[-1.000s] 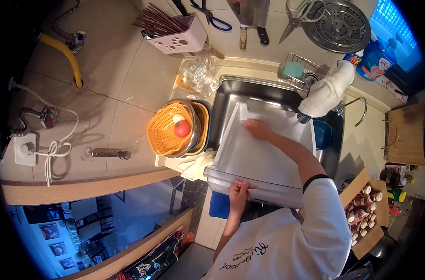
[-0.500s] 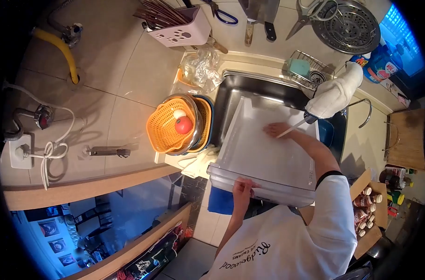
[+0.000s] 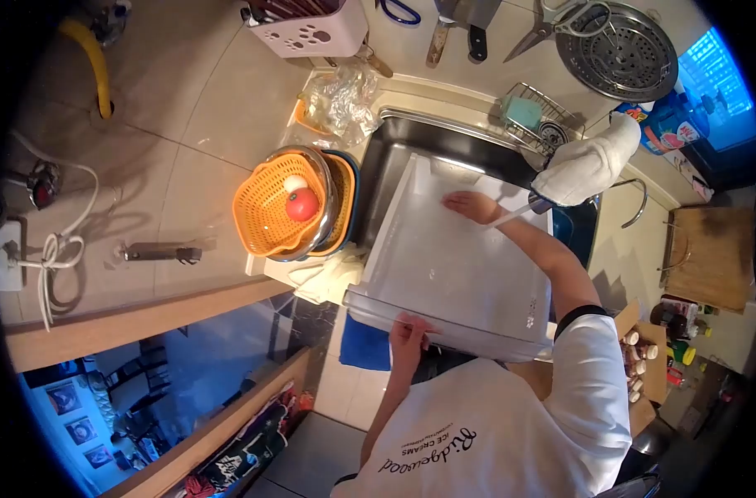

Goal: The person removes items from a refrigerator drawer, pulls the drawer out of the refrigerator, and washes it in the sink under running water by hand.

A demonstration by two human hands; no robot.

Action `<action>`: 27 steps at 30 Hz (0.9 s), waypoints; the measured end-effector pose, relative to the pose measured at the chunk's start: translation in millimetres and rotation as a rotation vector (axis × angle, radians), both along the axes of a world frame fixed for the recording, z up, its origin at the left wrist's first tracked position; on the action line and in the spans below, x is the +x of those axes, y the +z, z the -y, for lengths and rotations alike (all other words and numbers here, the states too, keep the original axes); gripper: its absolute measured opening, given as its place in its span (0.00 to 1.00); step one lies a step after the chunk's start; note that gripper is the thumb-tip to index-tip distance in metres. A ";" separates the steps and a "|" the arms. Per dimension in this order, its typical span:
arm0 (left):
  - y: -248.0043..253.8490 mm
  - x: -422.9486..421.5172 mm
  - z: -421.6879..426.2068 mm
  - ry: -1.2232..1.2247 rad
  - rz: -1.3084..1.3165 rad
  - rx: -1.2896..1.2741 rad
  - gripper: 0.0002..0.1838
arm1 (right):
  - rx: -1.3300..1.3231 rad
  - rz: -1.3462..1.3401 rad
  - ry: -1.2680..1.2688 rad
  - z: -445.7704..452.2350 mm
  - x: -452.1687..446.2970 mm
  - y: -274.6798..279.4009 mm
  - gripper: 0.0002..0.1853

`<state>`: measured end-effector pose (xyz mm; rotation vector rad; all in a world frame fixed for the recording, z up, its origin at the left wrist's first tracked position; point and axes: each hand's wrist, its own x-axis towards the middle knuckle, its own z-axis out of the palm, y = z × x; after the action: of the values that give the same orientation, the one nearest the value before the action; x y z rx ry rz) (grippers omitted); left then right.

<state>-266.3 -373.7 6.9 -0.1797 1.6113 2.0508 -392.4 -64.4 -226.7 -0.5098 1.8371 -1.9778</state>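
A whitish, translucent drawer-like bin (image 3: 444, 266) lies tilted across the metal sink (image 3: 382, 153). My left hand (image 3: 408, 334) grips its front rim, fingers wrapped over the edge. Inside the bin, my right hand (image 3: 473, 206) rests near the far end with its fingers stretched out and nothing held. A thin stream of water runs from the faucet (image 3: 540, 202), which is wrapped in a white cloth (image 3: 585, 170), onto the right hand or wrist.
Left of the sink, an orange basket (image 3: 257, 207) holds a tomato (image 3: 302, 204) and a whitish round item. Beyond are a plastic bag (image 3: 340, 100), a wire rack (image 3: 560, 116) and a utensil holder (image 3: 311, 33). A box of bottles (image 3: 653, 373) stands right.
My right hand first slid right across the bin, then back toward its far end, into the water stream that appeared meanwhile. My left hand still holds the rim. The whole view has shifted.
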 end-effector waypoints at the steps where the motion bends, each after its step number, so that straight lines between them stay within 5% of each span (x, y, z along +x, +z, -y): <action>1: -3.9 3.1 5.0 0.011 0.011 0.014 0.07 | 0.014 0.011 0.011 -10.7 7.7 3.2 0.22; 7: -13.5 3.4 1.6 0.031 0.025 0.089 0.05 | 1.104 0.142 0.350 -66.9 57.0 73.4 0.20; 8: -15.7 1.6 -2.6 0.039 0.019 0.100 0.04 | 1.121 0.148 0.362 -72.7 56.8 88.5 0.20; 10: -9.2 -4.8 -7.9 0.027 0.042 0.103 0.04 | 1.349 -0.835 0.936 -83.3 45.9 114.1 0.19; 11: -6.6 -7.5 -10.6 0.006 0.063 0.086 0.04 | 1.050 -0.818 0.388 -80.7 45.6 105.6 0.18; 13: -6.3 -8.8 -16.0 0.033 0.035 0.076 0.04 | 1.101 -0.495 0.221 -69.4 25.7 99.7 0.18; 14: -5.3 -9.8 -16.8 0.026 0.039 0.071 0.05 | 1.103 -0.489 0.232 -73.9 30.8 103.8 0.18; 16: -6.7 -12.5 -17.3 -0.001 0.044 0.071 0.06 | 1.432 0.163 0.774 -81.7 43.5 111.8 0.20; 20: -2.5 -17.4 -23.1 0.018 0.058 0.102 0.07 | 1.447 -0.008 0.791 -82.3 59.2 116.1 0.20; 22: 1.3 -21.3 -24.9 -0.010 0.069 0.069 0.07 | 1.259 -0.924 0.318 -82.5 50.1 120.0 0.20; 23: 3.6 -23.9 -28.1 -0.010 0.068 0.067 0.07 | 1.258 -0.925 0.315 -79.2 47.7 119.9 0.20; 25: 8.8 -28.5 -35.4 -0.024 -0.031 0.069 0.07 | 1.538 -0.639 -0.447 -68.7 46.4 124.9 0.22; 27: 12.8 -34.7 -42.6 -0.041 -0.042 0.048 0.08 | 1.459 -0.082 -0.171 -130.9 53.9 34.7 0.25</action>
<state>-301.0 -331.1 19.7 -0.0870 1.5762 2.0726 -338.5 66.5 -192.0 0.0572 2.7522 -0.2694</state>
